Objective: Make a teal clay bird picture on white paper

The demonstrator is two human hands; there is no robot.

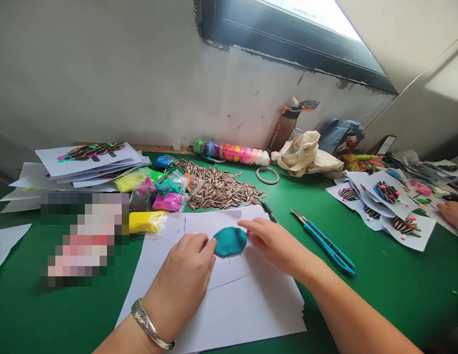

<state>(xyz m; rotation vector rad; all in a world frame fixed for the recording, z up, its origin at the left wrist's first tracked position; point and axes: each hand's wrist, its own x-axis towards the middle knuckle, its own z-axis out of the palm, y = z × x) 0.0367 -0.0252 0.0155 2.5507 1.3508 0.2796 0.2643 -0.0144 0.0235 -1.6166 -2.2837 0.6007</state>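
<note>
A flattened teal clay disc [229, 241] lies on a sheet of white paper [247, 314] in front of me. That sheet tops a small stack. My right hand [269, 243] rests with its fingertips on the disc's upper right edge. My left hand [180, 270] lies on the paper, its fingers just left of the disc and holding nothing. A silver bangle [151, 324] circles my left wrist.
A blue utility knife [324, 241] lies right of the paper. Behind are striped sunflower seeds [217, 187] and bagged coloured clay [151, 196]. Seed-and-clay pictures [90, 160] stack at left, more [389, 206] at right, beside a co-worker's hand [450, 214]. A pixelated patch [84, 238] covers the left.
</note>
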